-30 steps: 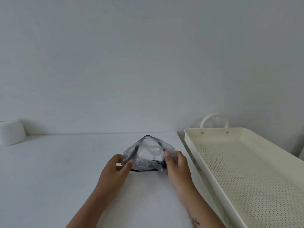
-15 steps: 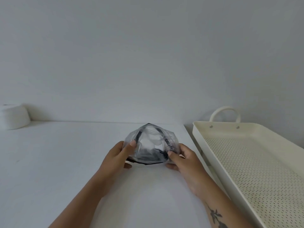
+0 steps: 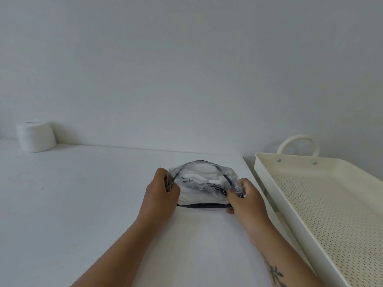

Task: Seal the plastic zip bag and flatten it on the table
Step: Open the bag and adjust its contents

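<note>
Hands, left (image 3: 160,191) and right (image 3: 244,196), pinch zip bag (image 3: 202,183); markings unreadable

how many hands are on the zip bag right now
2. The left hand grips the left end of the zip bag, and the right hand grips its right end, over the table.
</note>
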